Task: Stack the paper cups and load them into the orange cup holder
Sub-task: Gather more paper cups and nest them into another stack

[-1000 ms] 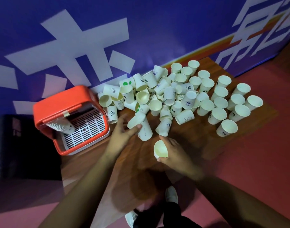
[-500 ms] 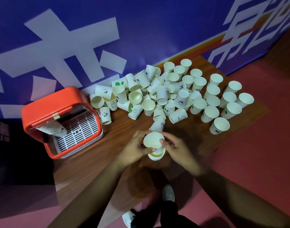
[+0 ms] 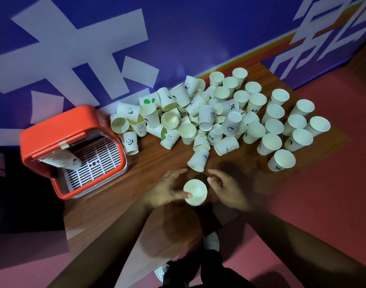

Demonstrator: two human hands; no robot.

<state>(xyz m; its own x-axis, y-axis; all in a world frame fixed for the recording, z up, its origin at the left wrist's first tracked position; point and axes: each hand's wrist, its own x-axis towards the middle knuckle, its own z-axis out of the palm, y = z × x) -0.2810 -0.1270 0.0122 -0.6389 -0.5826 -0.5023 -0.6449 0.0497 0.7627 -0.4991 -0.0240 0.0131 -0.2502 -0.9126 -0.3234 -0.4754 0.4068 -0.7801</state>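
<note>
Pinching a white paper cup (image 3: 195,191) at its near-left rim with the left hand (image 3: 169,190), with the thumb over the edge and the grip narrow, closed on that cup. Holding it mouth up over the near part of the brown wooden table (image 3: 149,171), with what looks like a second rim showing just below the first. Hovering the right hand (image 3: 227,190) just beside the cup on the opposite side, with fingers loosely bent and the grip wide, holding nothing; too blurred for telling whether a fingertip is touching the cup wall.

Looking down past both hands at a loose pile of white paper cups (image 3: 198,117), some printed, tumbled against the blue wall with white shapes (image 3: 95,38), and at a group of upright white cups (image 3: 282,125) standing to the right of that pile.

Seeing the orange plastic cup holder (image 3: 59,129) at the table's left end, well apart from the held cup, with a white slatted tray (image 3: 95,161) inside and a nested stack of cups (image 3: 61,161) lying on its side within.

Standing on a pink-red floor (image 3: 323,204), with one white shoe (image 3: 211,243) showing below the table edge.
</note>
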